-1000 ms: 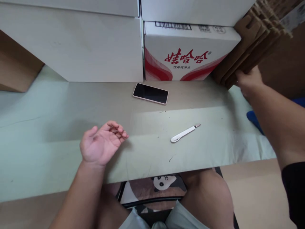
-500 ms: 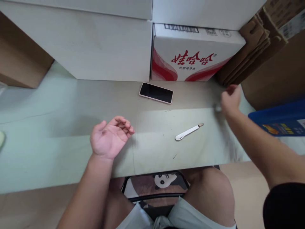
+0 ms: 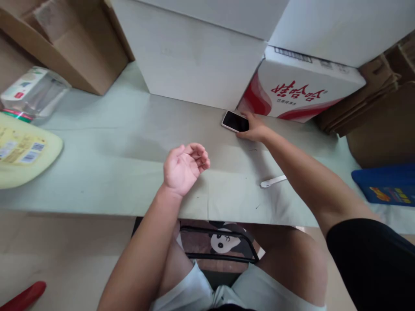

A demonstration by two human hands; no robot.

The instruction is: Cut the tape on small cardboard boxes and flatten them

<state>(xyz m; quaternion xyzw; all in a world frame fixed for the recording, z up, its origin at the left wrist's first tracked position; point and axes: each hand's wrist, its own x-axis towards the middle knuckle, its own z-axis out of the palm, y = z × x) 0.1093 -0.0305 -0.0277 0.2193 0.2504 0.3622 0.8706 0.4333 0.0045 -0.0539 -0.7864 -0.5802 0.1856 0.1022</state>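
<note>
My right hand (image 3: 254, 128) grips the right end of a smartphone (image 3: 234, 121) with a black screen and a pale edge, thumb on the near side and fingers on the far side. The phone lies on the pale green table cover (image 3: 129, 181), close to the white boxes. Above the table's near part, my left hand (image 3: 185, 168) is open and holds nothing, palm up with the fingers loosely curled. A white-handled craft knife (image 3: 271, 181) lies under my right forearm, which hides its blade end.
White boxes (image 3: 194, 56) and a red-and-white carton (image 3: 301, 95) stand along the back. To the left are a cardboard box (image 3: 87, 56), a clear plastic container (image 3: 42, 97) and a pale yellow bottle (image 3: 29, 151). A blue package (image 3: 385, 185) lies at the right.
My right hand has moved left from the table's right side and taken hold of the phone's right end. The view has turned left. My left hand stays open, palm up.
</note>
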